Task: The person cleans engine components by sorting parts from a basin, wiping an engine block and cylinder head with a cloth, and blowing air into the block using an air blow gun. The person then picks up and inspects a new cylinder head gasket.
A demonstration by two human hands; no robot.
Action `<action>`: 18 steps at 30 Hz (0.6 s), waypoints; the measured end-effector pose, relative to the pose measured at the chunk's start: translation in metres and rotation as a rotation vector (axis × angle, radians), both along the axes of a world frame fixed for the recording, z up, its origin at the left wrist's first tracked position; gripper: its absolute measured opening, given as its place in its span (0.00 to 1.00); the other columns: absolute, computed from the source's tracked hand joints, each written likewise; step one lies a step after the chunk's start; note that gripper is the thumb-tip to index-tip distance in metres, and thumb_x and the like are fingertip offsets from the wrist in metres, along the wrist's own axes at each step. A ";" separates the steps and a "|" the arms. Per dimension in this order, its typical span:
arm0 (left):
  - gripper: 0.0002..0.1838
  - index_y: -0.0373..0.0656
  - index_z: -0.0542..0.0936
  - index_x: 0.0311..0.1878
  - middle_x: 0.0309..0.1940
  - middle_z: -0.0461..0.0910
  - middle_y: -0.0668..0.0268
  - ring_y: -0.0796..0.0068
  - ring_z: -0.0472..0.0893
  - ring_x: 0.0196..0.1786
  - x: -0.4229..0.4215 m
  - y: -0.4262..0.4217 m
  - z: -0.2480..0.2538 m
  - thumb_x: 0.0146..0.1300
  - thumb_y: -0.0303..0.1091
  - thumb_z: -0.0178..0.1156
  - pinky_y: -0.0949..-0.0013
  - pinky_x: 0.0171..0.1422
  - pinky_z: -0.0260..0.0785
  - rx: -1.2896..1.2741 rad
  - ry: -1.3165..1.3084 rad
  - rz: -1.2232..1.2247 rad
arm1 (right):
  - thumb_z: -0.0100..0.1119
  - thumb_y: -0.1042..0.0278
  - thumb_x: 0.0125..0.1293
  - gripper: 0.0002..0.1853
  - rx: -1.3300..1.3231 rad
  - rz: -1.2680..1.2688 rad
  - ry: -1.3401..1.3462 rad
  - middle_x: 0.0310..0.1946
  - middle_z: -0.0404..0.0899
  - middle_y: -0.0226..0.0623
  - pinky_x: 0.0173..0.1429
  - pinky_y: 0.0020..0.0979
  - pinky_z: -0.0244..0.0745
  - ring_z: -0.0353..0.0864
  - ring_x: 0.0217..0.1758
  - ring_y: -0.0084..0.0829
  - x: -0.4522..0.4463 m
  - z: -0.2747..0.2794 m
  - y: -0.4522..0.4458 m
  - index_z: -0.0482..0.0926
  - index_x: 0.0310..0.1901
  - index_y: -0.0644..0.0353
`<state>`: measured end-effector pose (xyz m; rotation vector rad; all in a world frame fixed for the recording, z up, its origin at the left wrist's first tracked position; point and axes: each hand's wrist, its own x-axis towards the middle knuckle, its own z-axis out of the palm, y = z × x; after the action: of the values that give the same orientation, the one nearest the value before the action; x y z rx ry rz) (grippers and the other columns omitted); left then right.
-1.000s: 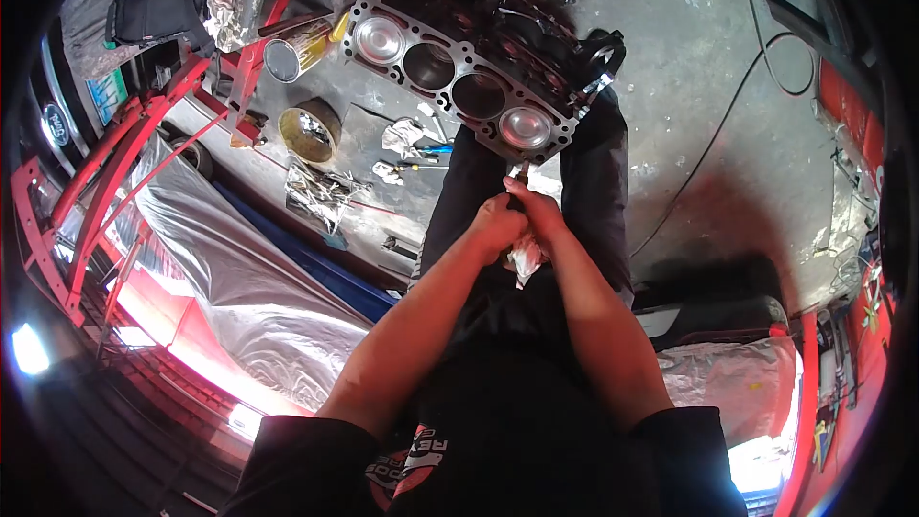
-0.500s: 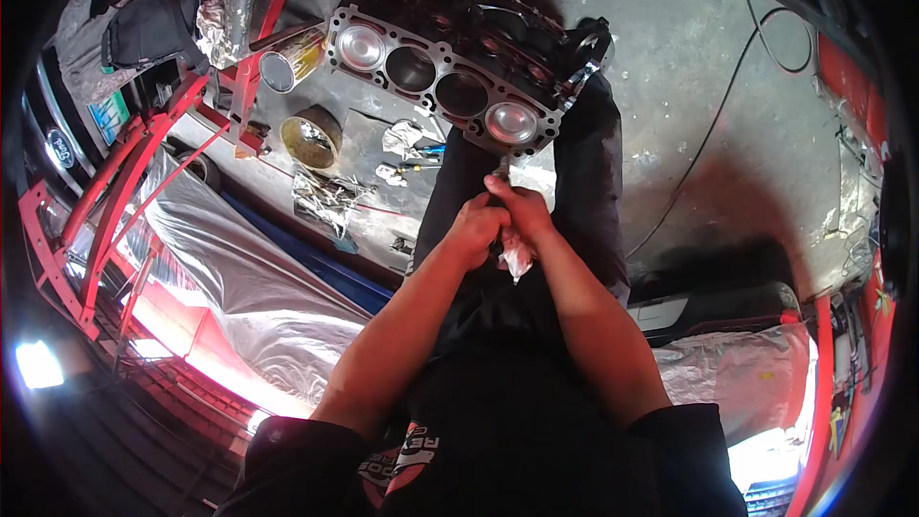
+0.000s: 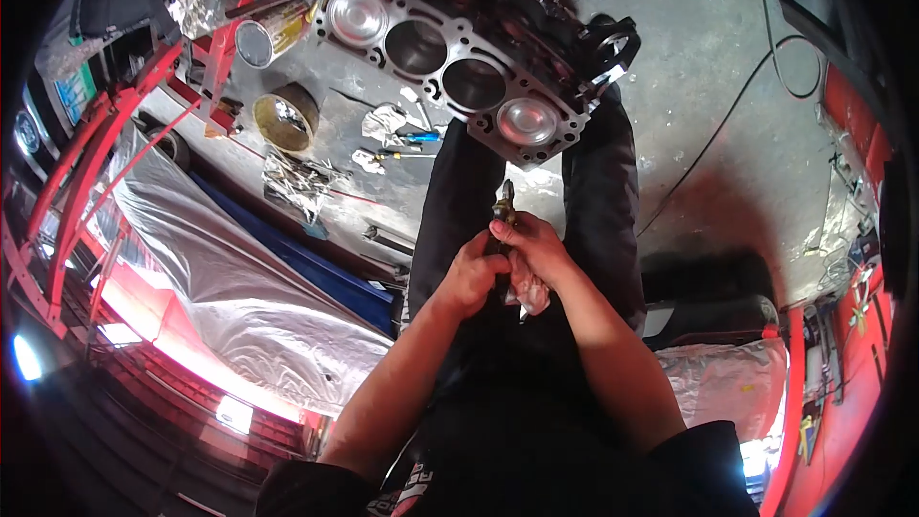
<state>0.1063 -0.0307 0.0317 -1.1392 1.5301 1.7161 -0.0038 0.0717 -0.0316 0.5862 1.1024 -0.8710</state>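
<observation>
Dark metal piece with brassy top (image 3: 504,206), upright-looking, just short of grey metal 4-bore engine block (image 3: 446,65). Right hand (image 3: 538,247) clamped on piece, stained white rag (image 3: 532,300) below. Left hand (image 3: 469,278) curled against right; own hold hidden. Judged: 2-handed handling; calls for steady grip. Left of block: yellow can (image 3: 289,27), label unreadable. Nearer than block: black shirt (image 3: 574,464), lettering unreadable.
</observation>
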 end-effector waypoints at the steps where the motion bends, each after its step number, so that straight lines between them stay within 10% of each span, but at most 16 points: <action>1: 0.20 0.38 0.81 0.52 0.53 0.77 0.62 0.69 0.81 0.53 0.000 0.001 0.002 0.54 0.20 0.58 0.67 0.55 0.75 0.269 -0.198 0.447 | 0.75 0.48 0.61 0.31 0.011 0.081 -0.177 0.30 0.81 0.35 0.29 0.29 0.74 0.78 0.24 0.23 -0.011 0.003 0.002 0.79 0.56 0.65; 2: 0.22 0.36 0.79 0.55 0.54 0.78 0.61 0.69 0.81 0.55 -0.001 0.000 0.003 0.55 0.20 0.56 0.67 0.56 0.75 0.540 -0.392 0.888 | 0.75 0.48 0.61 0.31 0.019 0.090 -0.177 0.30 0.81 0.35 0.29 0.29 0.74 0.78 0.24 0.23 -0.015 0.010 -0.001 0.79 0.56 0.65; 6: 0.27 0.37 0.75 0.62 0.55 0.79 0.60 0.68 0.81 0.56 0.015 -0.012 0.008 0.55 0.22 0.56 0.66 0.58 0.74 0.445 -0.219 0.735 | 0.75 0.47 0.58 0.37 -0.061 0.370 0.146 0.39 0.86 0.42 0.45 0.37 0.81 0.87 0.38 0.35 0.011 0.021 0.018 0.76 0.65 0.58; 9: 0.28 0.36 0.72 0.64 0.54 0.80 0.58 0.67 0.81 0.56 0.028 -0.015 0.019 0.58 0.25 0.56 0.65 0.61 0.73 -0.120 -0.272 0.302 | 0.71 0.41 0.56 0.40 -0.251 0.994 0.264 0.45 0.86 0.49 0.52 0.41 0.82 0.87 0.47 0.49 0.008 0.051 0.028 0.74 0.65 0.59; 12: 0.32 0.33 0.68 0.66 0.63 0.70 0.42 0.39 0.74 0.61 0.071 -0.012 0.013 0.54 0.24 0.56 0.50 0.64 0.69 -0.716 -0.073 -0.290 | 0.68 0.38 0.58 0.41 -0.455 1.209 0.219 0.41 0.86 0.46 0.50 0.44 0.81 0.88 0.44 0.46 0.030 0.059 0.049 0.73 0.66 0.59; 18: 0.35 0.35 0.71 0.64 0.65 0.67 0.44 0.42 0.69 0.65 0.074 0.001 0.019 0.47 0.27 0.60 0.42 0.72 0.57 -0.729 -0.263 -0.694 | 0.65 0.32 0.55 0.46 -0.489 1.165 -0.179 0.51 0.84 0.54 0.59 0.43 0.77 0.84 0.56 0.49 0.104 -0.014 0.139 0.73 0.66 0.62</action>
<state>0.1798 -0.0296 0.0502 -0.9162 2.1047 0.5350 0.1004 0.2111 -0.0453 -0.3946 0.8182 -0.0319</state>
